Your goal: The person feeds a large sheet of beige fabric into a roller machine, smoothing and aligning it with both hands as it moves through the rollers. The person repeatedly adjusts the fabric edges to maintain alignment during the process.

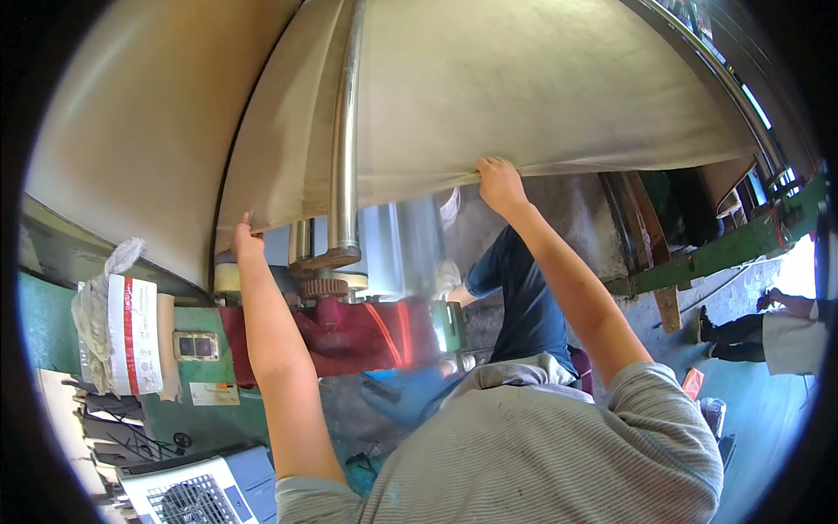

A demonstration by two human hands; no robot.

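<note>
A wide beige cloth sheet [541, 83] stretches across the top of the view, its near edge running from left to right. My left hand [248, 237] is closed on the left end of that edge, thumb up. Farther right, my right hand [501, 184] pinches the same edge, fingers on top of the cloth. Between my hands a shiny steel bar [346, 140] lies across the sheet, close to my left hand. Below the bar's end sits a toothed gear [323, 287]. To the left of the sheet rises a large smooth tan drum [144, 131].
The green machine frame [690, 268] holds a white box with a red stripe [135, 336], a white rope bundle [99, 327] and a switch panel [196, 347]. Dark red cloth [345, 336] hangs near my left forearm. A fan unit [192, 498] stands lower left. Another person [768, 332] is far right.
</note>
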